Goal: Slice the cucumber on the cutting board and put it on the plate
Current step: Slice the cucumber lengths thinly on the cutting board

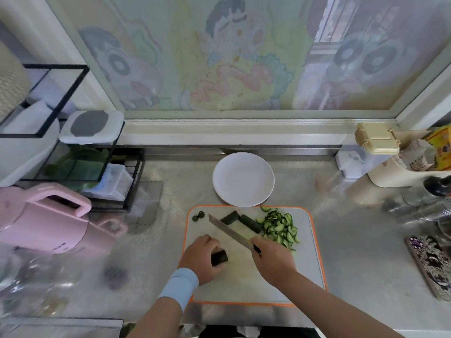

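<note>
A white cutting board (307,264) with an orange rim lies in front of me. My left hand (201,258) grips a short dark cucumber piece (219,257) on the board's left side. In my right hand (273,259) is a knife (228,230), gripped by the handle, its blade raised and pointing up-left. Two more cucumber lengths (244,219) lie at the board's far side. A pile of thin cucumber slices (279,226) sits at the far right. Two cut ends (198,215) lie in the far left corner. The white plate (243,179) stands bare just beyond the board.
A pink kettle (44,220) and a black wire rack (97,172) stand at the left. Containers and a cream box (377,139) crowd the right back. Glass jars (419,203) and a patterned case (432,267) lie at the right on the steel counter.
</note>
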A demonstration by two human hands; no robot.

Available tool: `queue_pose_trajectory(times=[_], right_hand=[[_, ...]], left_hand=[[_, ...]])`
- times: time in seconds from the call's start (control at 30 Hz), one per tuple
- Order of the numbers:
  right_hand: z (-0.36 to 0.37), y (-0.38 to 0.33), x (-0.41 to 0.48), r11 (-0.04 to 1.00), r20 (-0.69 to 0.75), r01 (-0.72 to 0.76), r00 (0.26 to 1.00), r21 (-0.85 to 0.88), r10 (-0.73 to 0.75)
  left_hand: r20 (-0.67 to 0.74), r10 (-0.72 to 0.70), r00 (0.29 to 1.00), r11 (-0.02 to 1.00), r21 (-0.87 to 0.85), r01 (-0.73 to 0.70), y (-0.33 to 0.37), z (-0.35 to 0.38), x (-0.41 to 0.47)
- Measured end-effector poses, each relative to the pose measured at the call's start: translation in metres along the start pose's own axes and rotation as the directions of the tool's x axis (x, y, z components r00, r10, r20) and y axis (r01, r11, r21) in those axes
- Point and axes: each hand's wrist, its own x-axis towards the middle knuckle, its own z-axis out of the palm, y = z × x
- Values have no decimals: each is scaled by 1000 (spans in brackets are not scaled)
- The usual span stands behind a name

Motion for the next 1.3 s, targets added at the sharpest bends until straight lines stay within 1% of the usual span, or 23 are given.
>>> queue_pose_trajectory(times=[0.07,0.2,0.33,0.43,0.5,0.57,0.63,0.7,0.8,0.9,0.97,1.03,1.13,1.3], right_hand=[[6,-5,-2,1000,15,13,1000,-8,-13],[19,-11,-9,1000,25,20,1000,-20,-20],[24,-15,-13,999,27,19,999,-48,-18],[24,-15,-13,997,67,18,998,-71,-13],[24,-14,-13,999,118,25,993,-38,-20],[25,-12,-10,999,162,33,986,-7,-31],[27,-11,-6,998,169,53,984,-19,-49],[29,-9,-5,998,175,61,983,-17,-57],[32,-9,-3,998,195,66,979,9,-66],[31,-8,6,996,213,83,973,35,-89],[29,-8,12,991,223,130,966,21,-132],[27,-7,15,986,225,164,961,5,-161],[24,-5,17,980,222,197,957,-17,-189],[20,-2,15,950,171,277,952,-145,-252]], left_hand=[[12,-64,998,997,-48,64,-2,6,-10],[-44,-194,980,974,-128,187,5,14,-13],[-116,-305,945,937,-214,276,19,21,-6],[-145,-363,920,917,-233,325,27,28,-7],[-164,-352,922,923,-223,312,28,32,-9],[-193,-302,933,942,-211,261,28,33,-8],[-194,-251,948,956,-202,212,30,33,-7],[-182,-234,955,963,-180,202,34,32,-7],[-209,-267,941,954,-192,228,37,34,-6],[-247,-356,901,924,-240,299,43,35,-5],[-268,-373,888,919,-239,314,46,36,-6],[-277,-361,890,925,-228,304,47,37,-6],[-249,-384,889,911,-261,320,46,37,-1],[-259,-315,913,942,-206,266,35,44,-2]])
